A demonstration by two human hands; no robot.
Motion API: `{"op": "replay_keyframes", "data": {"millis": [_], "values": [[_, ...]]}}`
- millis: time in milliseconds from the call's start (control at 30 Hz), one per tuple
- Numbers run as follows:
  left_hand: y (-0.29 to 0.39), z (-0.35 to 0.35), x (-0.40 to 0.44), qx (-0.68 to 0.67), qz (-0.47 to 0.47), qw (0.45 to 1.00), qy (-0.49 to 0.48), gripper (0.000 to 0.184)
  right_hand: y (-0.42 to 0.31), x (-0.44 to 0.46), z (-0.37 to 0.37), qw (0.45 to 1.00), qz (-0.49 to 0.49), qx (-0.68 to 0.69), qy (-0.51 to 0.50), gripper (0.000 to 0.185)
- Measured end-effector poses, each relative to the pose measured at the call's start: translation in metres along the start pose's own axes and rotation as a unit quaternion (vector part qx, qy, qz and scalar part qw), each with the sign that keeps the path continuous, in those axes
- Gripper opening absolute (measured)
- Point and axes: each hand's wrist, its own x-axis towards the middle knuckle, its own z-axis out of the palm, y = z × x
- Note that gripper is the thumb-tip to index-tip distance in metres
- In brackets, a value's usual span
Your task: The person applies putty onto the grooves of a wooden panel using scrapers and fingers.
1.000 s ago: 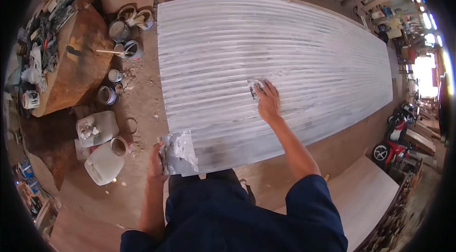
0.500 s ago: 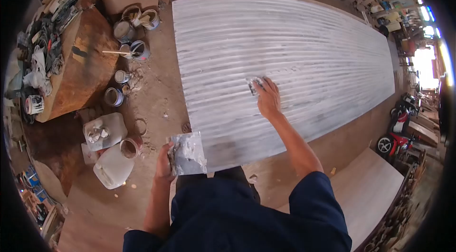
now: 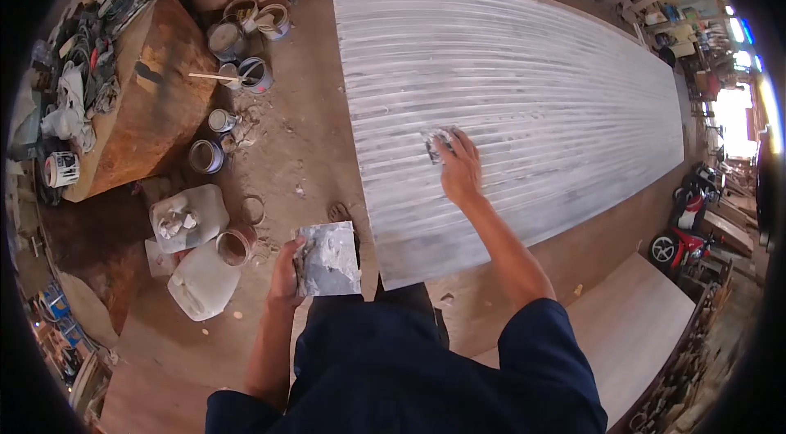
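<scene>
A long ribbed panel point(image 3: 508, 98), smeared with whitish filler, stretches out in front of me. My right hand point(image 3: 462, 168) is closed on a small flat putty scraper point(image 3: 430, 147), its blade on the panel's ribs not far from the left edge. White filler clings to the scraper near my fingers. At the panel's near left corner, my left hand point(image 3: 285, 270) grips a flat square plate point(image 3: 323, 266) by its left side. Filler covers part of the plate, mostly at its upper and right side.
Paint tins point(image 3: 206, 156) and a tin with a stick point(image 3: 255, 74) stand on the dusty floor at left. Cut plastic jugs point(image 3: 205, 282) lie nearer me. A large wooden block point(image 3: 155, 98) carries cloths. A red motorbike point(image 3: 684, 241) and a flat board point(image 3: 606, 336) are at right.
The panel's left edge now appears further right, so the scraper in my right hand is closer to that edge. My left hand still holds the plate, now with floor showing between it and the panel.
</scene>
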Motion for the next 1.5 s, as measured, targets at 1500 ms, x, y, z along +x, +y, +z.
{"op": "replay_keyframes", "data": {"millis": [1500], "values": [[0.038, 0.117, 0.043, 0.18, -0.08, 0.978, -0.062, 0.045, 0.208, 0.009, -0.101, 0.923, 0.383, -0.001, 0.03, 0.031]]}}
